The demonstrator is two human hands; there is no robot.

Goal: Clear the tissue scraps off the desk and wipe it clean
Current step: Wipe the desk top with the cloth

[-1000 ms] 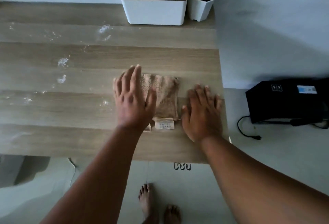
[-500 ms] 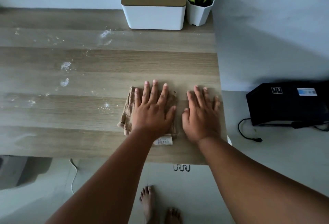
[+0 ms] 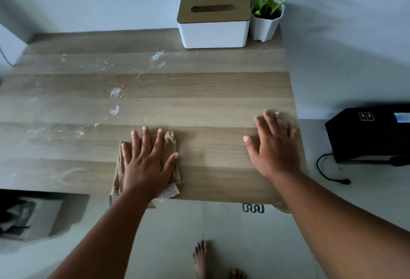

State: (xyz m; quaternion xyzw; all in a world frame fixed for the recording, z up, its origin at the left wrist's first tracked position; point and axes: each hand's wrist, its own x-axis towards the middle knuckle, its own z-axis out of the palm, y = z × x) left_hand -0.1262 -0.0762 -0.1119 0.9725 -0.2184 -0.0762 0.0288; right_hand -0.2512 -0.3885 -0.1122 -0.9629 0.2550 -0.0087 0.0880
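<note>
Flat, two hands with fingers spread: left hand (image 3: 146,163) presses one cloth (image 3: 170,143), right hand (image 3: 274,145) the desk (image 3: 210,92).

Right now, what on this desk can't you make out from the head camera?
- Desk under the cloth: covered by it and the left hand.
- Cloth's label: print too small.
- Desk's left end: cut off by the frame edge.
- White scraps: paper or smears, too blurred.
- Surface under the right hand: covered.
</note>
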